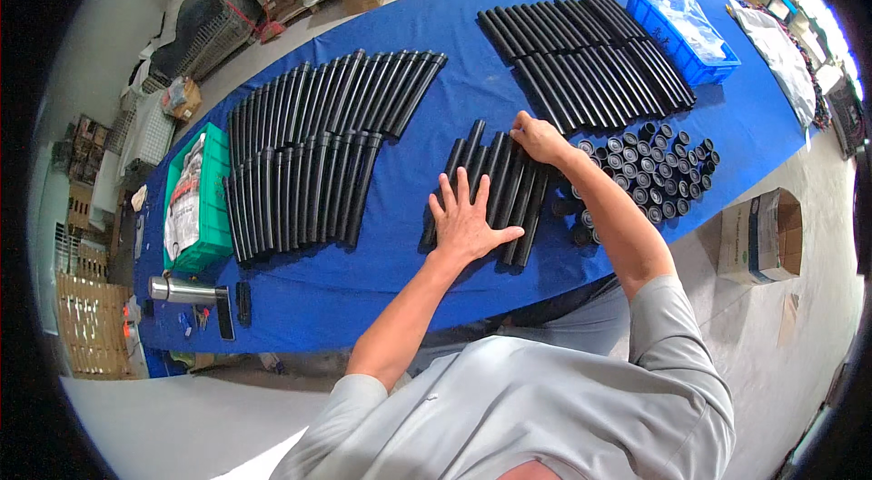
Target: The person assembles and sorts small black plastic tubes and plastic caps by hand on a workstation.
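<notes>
Several black tubes [522,207] lie side by side in a small group at the middle of the table, their far ends uneven. My left hand [465,224] rests flat across them, fingers spread and thumb pointing right. At the far end of the same group, my right hand [542,138] is closed, its thumb and fingertips pinched together by a tube's tip. What the pinch holds is hidden. Under my right forearm and to its right, a cluster of black round caps [643,178] stands on the cloth.
Two rows of black tubes with collared ends [313,180] lie on the left. More tubes [581,53] lie at the far right beside a blue crate [690,71]. A green crate [210,245], steel flask [186,291] and phone [224,313] sit left on the blue tablecloth [381,298]. An open carton [761,237] stands on the floor.
</notes>
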`<state>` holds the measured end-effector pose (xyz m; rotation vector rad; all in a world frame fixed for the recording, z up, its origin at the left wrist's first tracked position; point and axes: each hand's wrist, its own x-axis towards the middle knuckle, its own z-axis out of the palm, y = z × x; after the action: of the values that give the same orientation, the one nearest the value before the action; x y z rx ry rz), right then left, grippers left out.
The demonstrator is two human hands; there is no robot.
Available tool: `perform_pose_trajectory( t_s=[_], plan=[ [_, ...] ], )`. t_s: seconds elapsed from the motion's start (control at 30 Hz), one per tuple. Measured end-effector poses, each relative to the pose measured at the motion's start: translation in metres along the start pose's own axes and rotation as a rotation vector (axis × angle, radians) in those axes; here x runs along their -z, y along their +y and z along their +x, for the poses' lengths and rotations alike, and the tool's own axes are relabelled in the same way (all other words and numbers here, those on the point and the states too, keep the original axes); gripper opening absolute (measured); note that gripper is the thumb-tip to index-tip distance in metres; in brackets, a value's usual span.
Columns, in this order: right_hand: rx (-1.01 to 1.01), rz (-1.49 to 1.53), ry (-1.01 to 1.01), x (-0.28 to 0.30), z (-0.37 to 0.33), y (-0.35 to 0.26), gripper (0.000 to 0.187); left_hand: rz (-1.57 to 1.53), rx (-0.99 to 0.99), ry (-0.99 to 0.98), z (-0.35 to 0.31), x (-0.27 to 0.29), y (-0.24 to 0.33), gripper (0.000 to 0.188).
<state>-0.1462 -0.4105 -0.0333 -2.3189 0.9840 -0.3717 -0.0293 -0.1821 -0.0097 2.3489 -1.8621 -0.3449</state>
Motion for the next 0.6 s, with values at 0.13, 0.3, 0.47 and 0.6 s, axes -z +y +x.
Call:
perform_pose_trajectory(
  t_s=[0.13, 0.3, 0.47, 0.6],
  plan=[
    [0.063, 0.073, -0.062, 0.004, 0.012, 0.001, 0.034, -0.001, -0.008, 0.006, -0.001, -0.001, -0.005, 0.121],
    [-0.313, 0.328, -0.298, 0.014, 0.013, 0.013, 0.032, 0.009, -0.021, 0.019, -0.003, -0.005, -0.004, 0.121],
    [-0.062, 0.124, -0.080, 0.007, 0.009, 0.016, 0.029, 0.029, -0.027, 0.066, -0.002, -0.009, -0.006, 0.120],
    [0.150, -0.246, -0.065, 0.003, 0.010, 0.013, 0.030, 0.016, -0.036, 0.093, -0.002, -0.009, -0.008, 0.119]
  ],
)
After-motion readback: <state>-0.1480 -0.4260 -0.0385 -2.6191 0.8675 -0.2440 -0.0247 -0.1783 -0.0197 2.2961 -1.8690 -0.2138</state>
